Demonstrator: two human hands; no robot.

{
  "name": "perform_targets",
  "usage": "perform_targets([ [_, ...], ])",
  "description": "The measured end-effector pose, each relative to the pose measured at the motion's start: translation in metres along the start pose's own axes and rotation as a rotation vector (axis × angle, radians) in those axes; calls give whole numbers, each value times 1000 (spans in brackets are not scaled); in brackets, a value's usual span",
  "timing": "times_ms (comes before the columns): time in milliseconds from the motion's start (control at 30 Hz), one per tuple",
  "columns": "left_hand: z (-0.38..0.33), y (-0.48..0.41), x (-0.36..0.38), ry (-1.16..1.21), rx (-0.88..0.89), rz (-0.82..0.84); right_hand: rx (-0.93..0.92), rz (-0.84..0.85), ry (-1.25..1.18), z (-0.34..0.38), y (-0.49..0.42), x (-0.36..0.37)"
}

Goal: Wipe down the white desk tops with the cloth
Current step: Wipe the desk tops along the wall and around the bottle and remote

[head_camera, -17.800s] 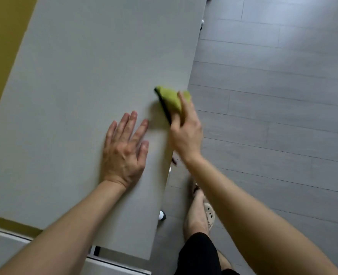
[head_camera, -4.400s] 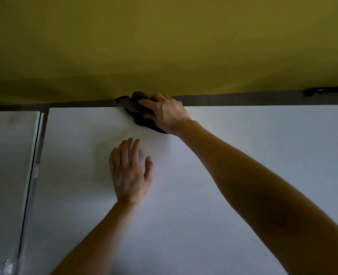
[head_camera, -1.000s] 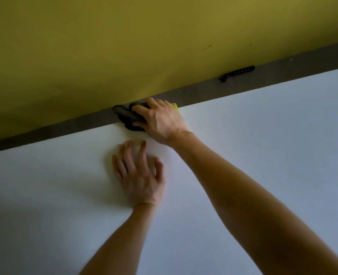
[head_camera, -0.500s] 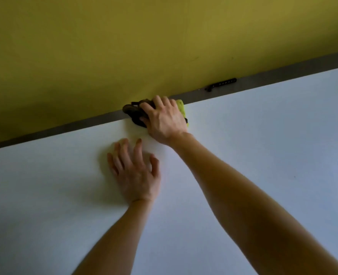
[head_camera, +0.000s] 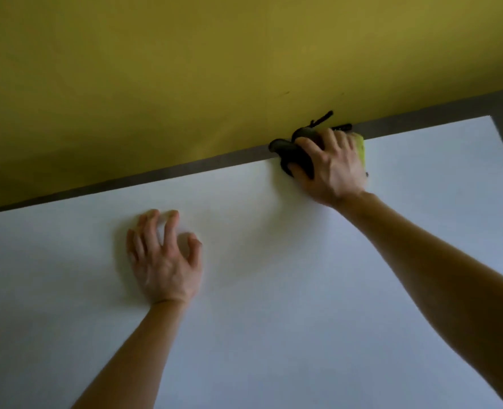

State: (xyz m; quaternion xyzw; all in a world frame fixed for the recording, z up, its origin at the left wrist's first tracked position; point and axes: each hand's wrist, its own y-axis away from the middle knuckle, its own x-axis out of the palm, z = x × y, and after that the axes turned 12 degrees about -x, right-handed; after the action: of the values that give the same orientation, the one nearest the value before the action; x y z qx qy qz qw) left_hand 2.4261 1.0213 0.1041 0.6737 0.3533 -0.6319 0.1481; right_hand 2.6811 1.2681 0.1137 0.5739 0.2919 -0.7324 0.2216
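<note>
I am wiping the strip of the white desk point(head_camera: 274, 320) that runs along the yellow wall point(head_camera: 215, 69). My right hand point(head_camera: 331, 166) grips the bunched cloth point(head_camera: 291, 156), fingers curled over it, and presses it down on the desk's rim right below the wall. The cloth shows dark past my fingertips and green behind my knuckles. Part of it hangs over the grey gap point(head_camera: 185, 168) at the foot of the wall. A small black fitting point(head_camera: 322, 118) sits against the wall just above the cloth. My left hand point(head_camera: 164, 261) holds nothing. It rests on the desk well away from the wall, fingers spread and slightly bent, and I judge it is bracing me.

Next, I think, the stroke should run along the wall to where the desk ends. That takes steady downward pressure, and care that the cloth neither snags on the fitting nor drops into the gap. After that come bands farther from the wall, and my left hand must lift off its patch.
</note>
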Motion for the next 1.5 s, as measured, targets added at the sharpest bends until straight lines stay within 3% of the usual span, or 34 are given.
perform_targets([
  [100,1,-2,-4,-85,38,15,-107,43,-84,72,-33,16],
  [200,-11,4,-10,-212,-10,61,-184,79,-205,93,-48,14],
  [300,-63,24,-19,-233,-115,83,-236,120,-277,34,-31,-5],
  [433,-163,38,-14,-141,159,118,-92,43,-234,-125,25,-30],
  [533,-226,58,2,-34,164,137,-25,38,-136,-199,57,-46],
  [633,-248,74,16,52,42,140,39,36,-31,-186,52,-43],
  [900,-240,73,27,50,51,70,-210,140,-245,-72,-8,-17],
  [1000,-240,73,29,65,54,71,-253,94,-331,-106,8,-22],
  [1233,-243,76,26,78,21,101,-13,-6,-211,-266,72,-50],
  [1367,-242,75,28,76,21,78,143,-71,-53,-215,55,-35],
  [1500,-236,73,31,55,60,36,-124,38,-242,-90,8,-13],
])
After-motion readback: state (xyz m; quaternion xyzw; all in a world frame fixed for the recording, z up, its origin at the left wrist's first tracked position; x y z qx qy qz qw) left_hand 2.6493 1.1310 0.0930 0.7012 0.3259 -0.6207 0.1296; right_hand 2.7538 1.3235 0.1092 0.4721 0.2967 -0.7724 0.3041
